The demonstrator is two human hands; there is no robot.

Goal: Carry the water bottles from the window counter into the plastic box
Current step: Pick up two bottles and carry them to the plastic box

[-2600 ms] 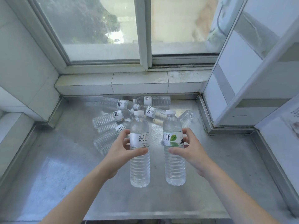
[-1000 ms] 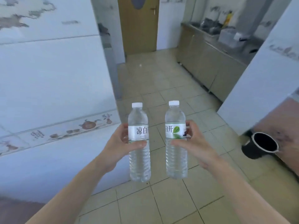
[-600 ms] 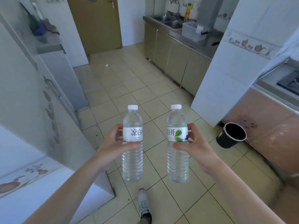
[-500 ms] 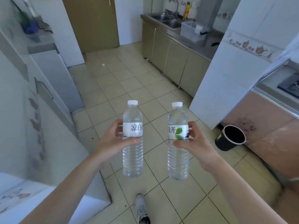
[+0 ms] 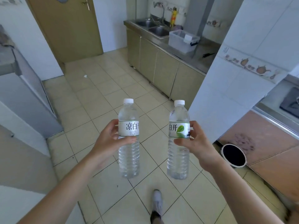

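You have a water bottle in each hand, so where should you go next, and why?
Probably keep walking across the tiled floor toward the clear plastic box on the counter beside the sink. The left hand grips one bottle and the right hand grips the other bottle, both upright with caps on, but the box is far across the room, out of reach.
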